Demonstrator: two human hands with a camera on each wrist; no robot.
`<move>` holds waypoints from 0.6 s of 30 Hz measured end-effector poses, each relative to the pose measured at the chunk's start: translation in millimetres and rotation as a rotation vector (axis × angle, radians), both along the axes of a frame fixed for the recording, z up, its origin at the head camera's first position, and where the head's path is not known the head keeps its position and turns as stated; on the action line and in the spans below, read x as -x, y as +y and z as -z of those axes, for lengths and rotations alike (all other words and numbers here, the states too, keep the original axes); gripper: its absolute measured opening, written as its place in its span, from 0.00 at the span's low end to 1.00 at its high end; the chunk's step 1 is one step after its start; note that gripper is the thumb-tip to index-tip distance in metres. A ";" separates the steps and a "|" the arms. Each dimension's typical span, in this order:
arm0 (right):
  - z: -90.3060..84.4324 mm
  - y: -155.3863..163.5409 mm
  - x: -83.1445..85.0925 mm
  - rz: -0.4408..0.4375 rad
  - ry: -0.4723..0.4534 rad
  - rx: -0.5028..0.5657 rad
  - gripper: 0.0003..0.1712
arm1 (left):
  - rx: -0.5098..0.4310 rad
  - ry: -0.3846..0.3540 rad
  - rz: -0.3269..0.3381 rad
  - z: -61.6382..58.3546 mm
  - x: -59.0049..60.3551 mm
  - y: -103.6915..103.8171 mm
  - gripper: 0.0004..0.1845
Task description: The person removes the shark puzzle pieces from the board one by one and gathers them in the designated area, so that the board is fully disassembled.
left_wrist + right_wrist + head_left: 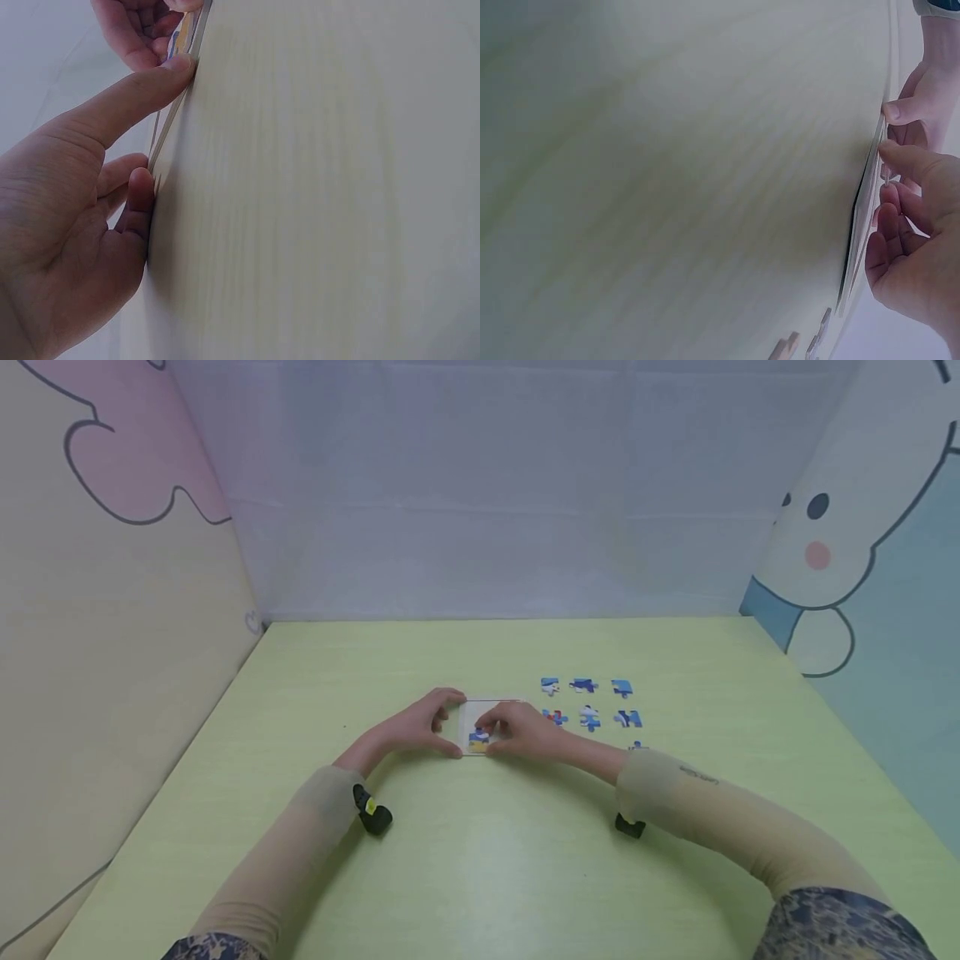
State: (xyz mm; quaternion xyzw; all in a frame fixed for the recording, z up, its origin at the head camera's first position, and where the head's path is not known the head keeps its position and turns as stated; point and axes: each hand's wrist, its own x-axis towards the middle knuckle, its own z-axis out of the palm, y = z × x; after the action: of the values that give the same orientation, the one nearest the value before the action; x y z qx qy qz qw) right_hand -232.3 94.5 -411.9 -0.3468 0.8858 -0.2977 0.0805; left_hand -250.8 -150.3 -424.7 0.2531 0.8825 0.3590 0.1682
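A person works a small jigsaw at a pale green bench (480, 860), both hands meeting over a white puzzle tray (471, 714) near the middle of the surface. The left hand (415, 727) steadies the tray, its thumb (131, 101) pressed against the near edge and its fingers curled over the far edge. The right hand (525, 731) bears down with bent fingertips on a blue-and-yellow puzzle piece (477, 741) lying in the tray's near part; whether the fingers pinch the piece or merely press it cannot be told from these views. Just right of the tray, seven loose pieces (589, 703) in blue and white wait in rough rows, one partly hidden by the right forearm. By the look of it, the step in hand is seating this piece in the tray, with most of the puzzle not yet laid. The next move would call for the right hand to let go and reach right for a loose piece, while the left holds the tray from sliding.
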 end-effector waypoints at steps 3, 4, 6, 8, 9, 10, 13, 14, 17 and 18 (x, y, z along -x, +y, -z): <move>1.8 6.7 -2.7 -0.005 0.002 0.000 0.22 | 0.005 0.008 0.002 1.4 0.2 0.0 0.49; 2.0 9.1 -3.8 -0.001 0.000 -0.001 0.22 | 0.008 0.007 0.000 1.3 0.2 0.0 0.49; 2.0 14.1 -6.1 0.009 -0.004 -0.003 0.23 | 0.011 0.000 -0.006 1.3 0.3 -0.1 0.49; 1.7 18.7 -8.6 0.026 -0.007 -0.011 0.23 | 0.015 -0.011 -0.015 1.2 0.0 -0.3 0.49; 1.1 21.1 -9.8 0.041 -0.013 -0.015 0.23 | 0.017 -0.018 -0.021 1.2 0.2 -0.4 0.49; 0.2 23.5 -11.5 0.052 -0.012 -0.020 0.23 | 0.018 -0.022 -0.025 1.1 0.4 -0.7 0.49; -2.5 31.5 -16.4 0.079 -0.007 -0.027 0.23 | 0.020 -0.021 -0.024 1.2 0.3 -1.3 0.50; -3.4 34.7 -18.1 0.087 -0.003 -0.025 0.23 | 0.020 -0.020 -0.024 1.1 0.1 -1.6 0.50; -4.2 45.5 -22.7 0.089 0.030 -0.014 0.23 | 0.017 -0.016 -0.020 1.1 -0.2 -2.7 0.50; -4.0 49.2 -23.9 0.092 0.036 -0.008 0.23 | 0.015 -0.016 -0.020 1.0 -0.5 -3.0 0.50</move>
State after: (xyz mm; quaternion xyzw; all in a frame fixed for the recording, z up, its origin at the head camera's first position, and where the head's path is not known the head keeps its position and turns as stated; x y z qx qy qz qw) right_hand -208.5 143.8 -407.9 -0.3108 0.9033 -0.2911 0.0522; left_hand -250.3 -153.3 -425.7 0.2401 0.8862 0.3562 0.1737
